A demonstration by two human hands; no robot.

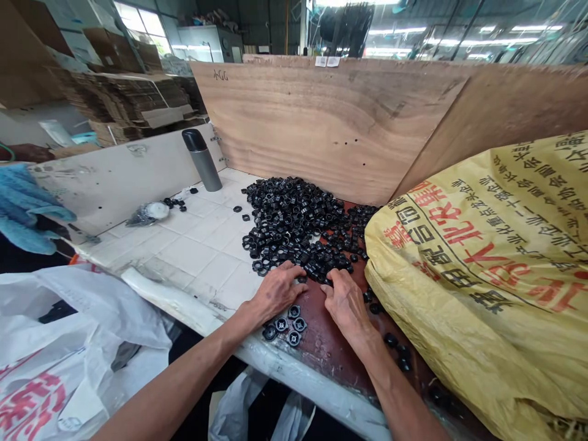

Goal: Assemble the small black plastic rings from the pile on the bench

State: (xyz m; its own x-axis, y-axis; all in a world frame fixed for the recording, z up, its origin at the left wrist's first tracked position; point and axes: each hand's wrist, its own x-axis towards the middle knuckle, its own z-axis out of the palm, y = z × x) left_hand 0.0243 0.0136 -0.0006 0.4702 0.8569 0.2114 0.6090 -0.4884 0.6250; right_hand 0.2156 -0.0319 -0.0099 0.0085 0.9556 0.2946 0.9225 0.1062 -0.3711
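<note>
The left hand (275,293) and right hand (348,303) are touching the near edge of a pile of black plastic rings (294,226) on the table (197,257).

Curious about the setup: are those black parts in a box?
No, the black plastic parts lie in a loose heap on the tiled bench, beside the left hand and right hand.

The left hand (275,292) and right hand (348,304) lie palm-down just beside each other, fingers curled, the bare left forearm (184,376) and right forearm (395,392) angling inward.
</note>
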